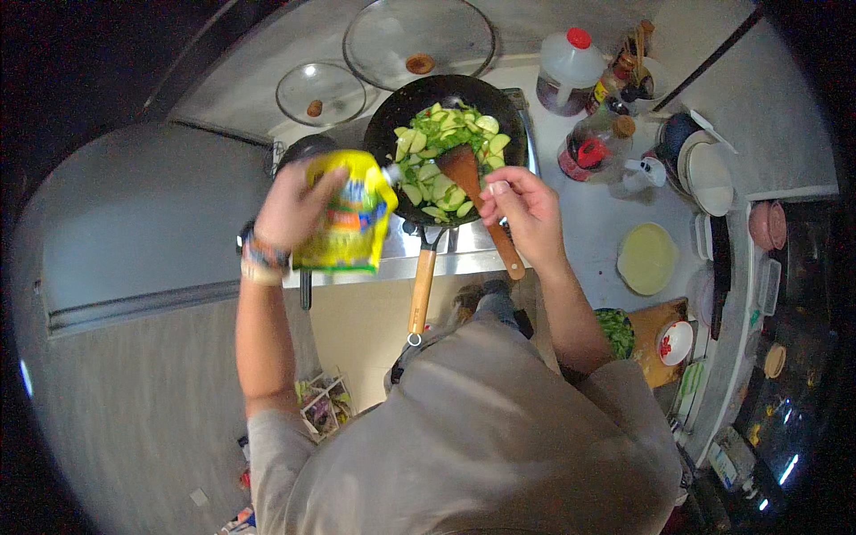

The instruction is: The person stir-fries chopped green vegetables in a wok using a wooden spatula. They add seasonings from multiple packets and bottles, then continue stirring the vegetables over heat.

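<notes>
My left hand [301, 204] grips a yellow spouted pouch [351, 214], its white spout pointing at the left rim of a black wok [381, 137]. Sliced green squash or similar vegetable [448, 194] with leafy greens lies in the wok. A wooden spatula [468, 177] rests in the wok, its handle leaning over the near rim. Just above that handle is my right hand [521, 214], thumb and index fingertip pinched together at something small and pale, perhaps a cap; the blur leaves it unsure. The wok's wooden handle [421, 287] points towards my body.
Two glass lids [418, 40] [321, 93] lean behind the stove. At right stand a red-capped jug [570, 70], bottles [588, 150], stacked plates [709, 177] and a yellow-green plate [647, 259]. A cutting board [645, 328] holds a small bowl [675, 342], beside a bowl of chopped greens [614, 333].
</notes>
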Demonstrator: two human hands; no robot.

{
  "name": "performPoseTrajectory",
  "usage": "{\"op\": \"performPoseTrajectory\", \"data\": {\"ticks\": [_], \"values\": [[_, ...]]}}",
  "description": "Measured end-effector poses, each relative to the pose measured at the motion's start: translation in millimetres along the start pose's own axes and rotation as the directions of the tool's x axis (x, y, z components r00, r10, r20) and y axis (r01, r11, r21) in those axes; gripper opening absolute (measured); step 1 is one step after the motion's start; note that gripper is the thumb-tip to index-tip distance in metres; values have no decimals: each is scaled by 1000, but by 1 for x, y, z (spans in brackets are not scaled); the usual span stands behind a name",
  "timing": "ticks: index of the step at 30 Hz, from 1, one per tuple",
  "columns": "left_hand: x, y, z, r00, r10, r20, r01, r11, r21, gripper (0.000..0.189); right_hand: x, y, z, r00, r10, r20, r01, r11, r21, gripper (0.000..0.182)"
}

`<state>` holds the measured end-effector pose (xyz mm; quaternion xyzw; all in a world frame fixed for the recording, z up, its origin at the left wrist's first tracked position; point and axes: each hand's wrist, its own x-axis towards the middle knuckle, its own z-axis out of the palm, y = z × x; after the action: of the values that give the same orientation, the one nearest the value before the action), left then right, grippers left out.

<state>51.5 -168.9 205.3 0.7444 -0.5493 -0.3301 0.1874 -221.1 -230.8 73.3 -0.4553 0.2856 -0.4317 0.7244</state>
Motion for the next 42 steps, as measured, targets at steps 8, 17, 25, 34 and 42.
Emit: {"op": "performPoseTrajectory", "data": {"ticks": [8,17,25,34,42], "values": [[93,-17,-17,999,38,4,-33,787,616,39,-48,36,6,956,193,220,-167,977,-130,15],[105,11,-14,997,-82,11,49,691,721,35,-55,27,3,963,134,232,-94,980,-174,16],[117,-10,-9,999,-48,12,24,668,744,35,-55,25,-9,958,189,214,-141,965,-220,16],[116,-14,-6,990,-80,-117,140,672,727,31,-63,27,-20,961,197,195,-133,946,-297,15],[121,-24,-7,994,6,-109,76,677,732,34,-61,21,-26,971,171,165,-111,941,-319,17]]}}
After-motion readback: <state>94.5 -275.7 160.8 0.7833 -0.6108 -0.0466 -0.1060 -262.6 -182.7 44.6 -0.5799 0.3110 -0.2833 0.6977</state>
